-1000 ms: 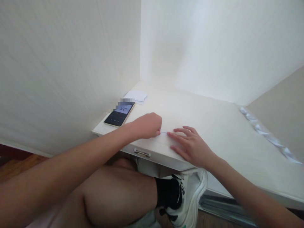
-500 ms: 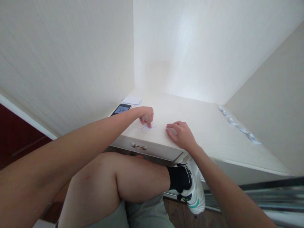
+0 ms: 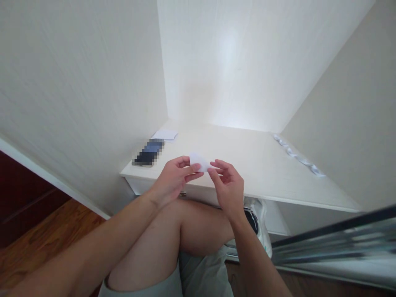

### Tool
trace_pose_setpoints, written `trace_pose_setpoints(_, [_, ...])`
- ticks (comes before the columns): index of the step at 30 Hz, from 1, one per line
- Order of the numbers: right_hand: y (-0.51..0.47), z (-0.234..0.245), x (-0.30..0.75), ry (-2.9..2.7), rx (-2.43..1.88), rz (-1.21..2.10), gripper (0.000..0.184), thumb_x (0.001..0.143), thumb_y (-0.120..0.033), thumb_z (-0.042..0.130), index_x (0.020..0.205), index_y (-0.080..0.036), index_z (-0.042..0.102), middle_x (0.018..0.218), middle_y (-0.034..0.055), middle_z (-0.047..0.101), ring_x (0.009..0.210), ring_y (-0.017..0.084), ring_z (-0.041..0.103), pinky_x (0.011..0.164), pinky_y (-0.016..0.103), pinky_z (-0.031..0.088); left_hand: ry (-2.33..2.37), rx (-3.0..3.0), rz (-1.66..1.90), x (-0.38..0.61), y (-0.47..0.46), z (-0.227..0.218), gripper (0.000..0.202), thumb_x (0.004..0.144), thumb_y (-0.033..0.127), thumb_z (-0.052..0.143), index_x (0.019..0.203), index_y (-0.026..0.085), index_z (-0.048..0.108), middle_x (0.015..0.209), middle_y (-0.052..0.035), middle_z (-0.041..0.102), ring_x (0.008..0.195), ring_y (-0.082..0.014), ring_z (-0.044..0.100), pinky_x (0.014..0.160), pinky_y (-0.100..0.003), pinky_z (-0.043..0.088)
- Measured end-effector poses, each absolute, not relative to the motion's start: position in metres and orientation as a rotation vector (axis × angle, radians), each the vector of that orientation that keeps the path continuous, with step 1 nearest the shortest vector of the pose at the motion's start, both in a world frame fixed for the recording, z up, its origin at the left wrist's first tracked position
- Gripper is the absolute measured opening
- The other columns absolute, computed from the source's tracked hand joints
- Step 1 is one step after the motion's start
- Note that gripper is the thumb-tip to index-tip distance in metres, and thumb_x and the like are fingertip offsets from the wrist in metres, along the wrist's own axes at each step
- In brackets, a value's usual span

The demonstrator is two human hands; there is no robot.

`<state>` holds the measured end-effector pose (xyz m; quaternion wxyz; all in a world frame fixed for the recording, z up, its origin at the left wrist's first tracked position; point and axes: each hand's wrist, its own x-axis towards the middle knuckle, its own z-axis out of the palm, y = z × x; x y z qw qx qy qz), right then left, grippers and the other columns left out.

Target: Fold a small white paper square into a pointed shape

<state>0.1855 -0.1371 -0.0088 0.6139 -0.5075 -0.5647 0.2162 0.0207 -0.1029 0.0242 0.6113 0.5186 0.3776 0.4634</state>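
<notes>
A small folded piece of white paper [image 3: 199, 160] is held up above the front edge of the white desktop [image 3: 247, 152]. My left hand [image 3: 176, 175] pinches its left side, thumb in front and fingers behind. At its right corner, the thumb and fingers of my right hand [image 3: 227, 179] close on the paper. The exact fold of the paper is too small to make out.
To the left lies a phone [image 3: 149, 152], its screen blurred out. Behind it rests a stack of white paper sheets [image 3: 165, 135]. A row of folded white paper pieces [image 3: 297, 154] runs along the right wall. Below the desktop is a drawer handle [image 3: 182, 194].
The paper has come up off the desktop, where my left fingers were pressing it. My right hand has moved in from the side and now grips its right corner.
</notes>
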Motion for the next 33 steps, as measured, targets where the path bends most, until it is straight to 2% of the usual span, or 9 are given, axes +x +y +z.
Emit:
trace_pose_setpoints(2, [-0.15, -0.003, 0.175, -1.184, -1.046, 0.617, 0.031, 0.089, -0.038, 0.078, 0.113, -0.02, 0.071, 0.103, 0.0093, 0.081, 0.09, 0.023, 0.078, 0.075, 0.036, 0.064, 0.804, 1.005, 1.197, 0.023, -0.129, 0.022, 0.042, 0.069, 0.037, 0.095, 0.091, 0.015, 0.066, 0.103, -0.0057, 0.078, 0.097, -0.0193, 0.074, 0.092, -0.036, 0.065])
trace_pose_setpoints(4, [-0.158, 0.002, 0.171, -1.192, -1.012, 0.676, 0.021, 0.088, -0.034, 0.079, 0.103, -0.021, 0.074, 0.089, 0.0046, 0.08, 0.08, 0.02, 0.075, 0.071, 0.033, 0.062, 0.805, 0.958, 1.236, 0.022, -0.146, 0.022, 0.046, 0.066, 0.033, 0.097, 0.096, 0.015, 0.067, 0.099, -0.0048, 0.079, 0.091, -0.0196, 0.075, 0.079, -0.032, 0.066])
trace_pose_setpoints(6, [-0.161, 0.007, 0.173, -1.271, -1.03, 0.696, 0.012, 0.089, -0.031, 0.078, 0.095, -0.021, 0.076, 0.085, 0.003, 0.079, 0.075, 0.018, 0.074, 0.068, 0.032, 0.061, 0.809, 0.991, 1.213, 0.018, -0.154, 0.021, 0.049, 0.065, 0.032, 0.098, 0.1, 0.015, 0.069, 0.098, -0.0053, 0.08, 0.087, -0.02, 0.075, 0.068, -0.028, 0.065])
trace_pose_setpoints(8, [-0.163, 0.011, 0.177, -1.377, -1.061, 0.66, 0.006, 0.09, -0.026, 0.076, 0.094, -0.021, 0.078, 0.087, 0.003, 0.08, 0.077, 0.018, 0.074, 0.07, 0.032, 0.06, 0.806, 1.043, 1.172, 0.012, -0.155, 0.019, 0.047, 0.064, 0.033, 0.098, 0.098, 0.015, 0.071, 0.095, -0.0058, 0.08, 0.084, -0.0195, 0.074, 0.063, -0.026, 0.064])
trace_pose_setpoints(14, [-0.167, 0.017, 0.176, -1.777, -1.044, 0.278, 0.014, 0.097, -0.017, 0.067, 0.104, -0.021, 0.078, 0.099, 0.0072, 0.077, 0.087, 0.019, 0.072, 0.077, 0.034, 0.06, 0.838, 1.084, 1.192, 0.001, -0.148, 0.004, 0.042, 0.059, 0.035, 0.1, 0.08, 0.015, 0.07, 0.072, -0.001, 0.075, 0.066, -0.0136, 0.067, 0.062, -0.025, 0.061])
trace_pose_setpoints(18, [-0.165, 0.009, 0.171, -1.905, -1.038, 0.044, 0.021, 0.096, -0.012, 0.067, 0.113, -0.019, 0.076, 0.118, 0.014, 0.073, 0.097, 0.023, 0.071, 0.082, 0.038, 0.062, 0.875, 1.073, 1.245, 0.0, -0.145, -0.004, 0.044, 0.06, 0.039, 0.1, 0.081, 0.016, 0.067, 0.067, 0.0018, 0.071, 0.064, -0.0133, 0.067, 0.063, -0.025, 0.06])
trace_pose_setpoints(20, [-0.163, 0.003, 0.169, -1.901, -1.053, -0.003, 0.021, 0.096, -0.01, 0.066, 0.112, -0.019, 0.076, 0.119, 0.0145, 0.072, 0.099, 0.023, 0.071, 0.082, 0.038, 0.062, 0.904, 1.087, 1.265, -0.001, -0.144, -0.007, 0.045, 0.062, 0.04, 0.099, 0.082, 0.017, 0.066, 0.066, 0.0029, 0.069, 0.063, -0.0138, 0.068, 0.063, -0.025, 0.06])
trace_pose_setpoints(26, [-0.156, -0.003, 0.164, -1.796, -1.126, 0.168, 0.018, 0.092, -0.008, 0.07, 0.104, -0.021, 0.075, 0.108, 0.0085, 0.074, 0.096, 0.021, 0.072, 0.083, 0.036, 0.062, 0.901, 1.14, 1.291, -0.001, -0.139, -0.018, 0.034, 0.072, 0.033, 0.091, 0.093, 0.017, 0.07, 0.082, -0.002, 0.074, 0.075, -0.0166, 0.07, 0.068, -0.028, 0.062])
trace_pose_setpoints(33, [-0.155, -0.002, 0.17, -1.752, -1.228, 0.174, 0.018, 0.092, -0.009, 0.068, 0.105, -0.02, 0.072, 0.107, 0.0079, 0.074, 0.095, 0.021, 0.071, 0.079, 0.035, 0.06, 0.881, 1.213, 1.292, 0.012, -0.134, -0.027, 0.018, 0.081, 0.023, 0.083, 0.094, 0.018, 0.07, 0.088, -0.0034, 0.075, 0.081, -0.0176, 0.071, 0.071, -0.027, 0.058])
